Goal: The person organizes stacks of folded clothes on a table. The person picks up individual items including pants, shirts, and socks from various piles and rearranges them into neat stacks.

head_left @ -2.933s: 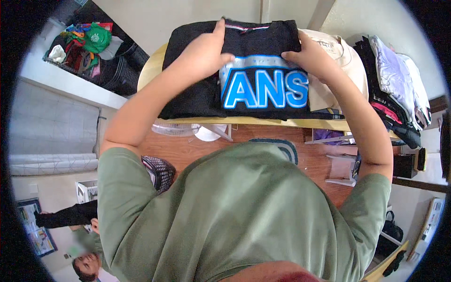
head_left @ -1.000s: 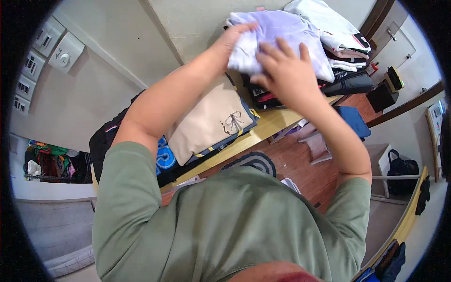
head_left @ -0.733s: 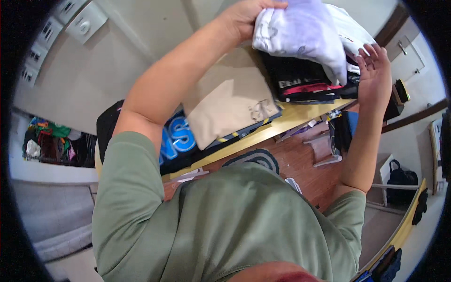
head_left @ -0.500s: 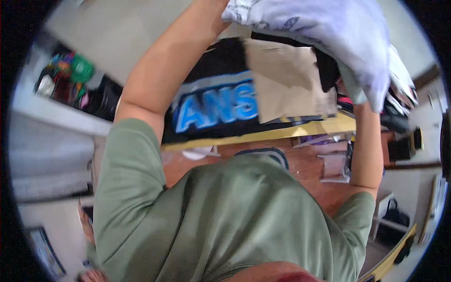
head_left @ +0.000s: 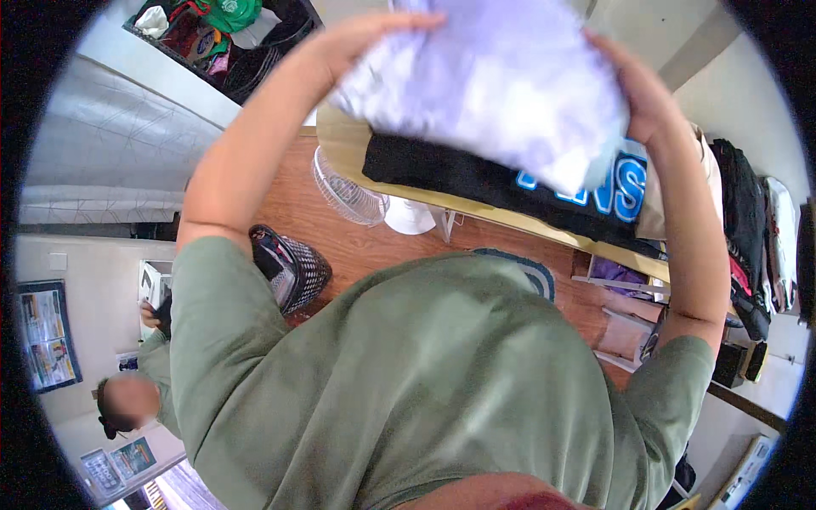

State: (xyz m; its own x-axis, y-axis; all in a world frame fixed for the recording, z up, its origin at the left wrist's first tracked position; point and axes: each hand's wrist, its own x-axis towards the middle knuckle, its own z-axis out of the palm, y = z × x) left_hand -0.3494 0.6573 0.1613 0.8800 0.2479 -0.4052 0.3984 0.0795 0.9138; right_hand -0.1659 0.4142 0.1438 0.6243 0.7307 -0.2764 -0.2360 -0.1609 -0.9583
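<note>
A folded lavender-and-white garment, blurred by motion, is held up between my hands. My left hand grips its left side, fingers lying over the cloth. At the opposite edge my right hand clasps it, with part of the fingers hidden behind the fabric. Beneath, a black garment with large blue lettering lies on the yellow-edged table. The held cloth covers part of it. Beside my right forearm a beige garment shows.
Dark and white clothes are stacked at the right. A crate of mixed items stands at the upper left. On the floor are a white fan and a laundry basket. Another person is at the far left.
The lavender-and-white garment has moved left, away from the clothes stack and over the lettered black garment. My view has swung left, bringing the fan and laundry basket into sight.
</note>
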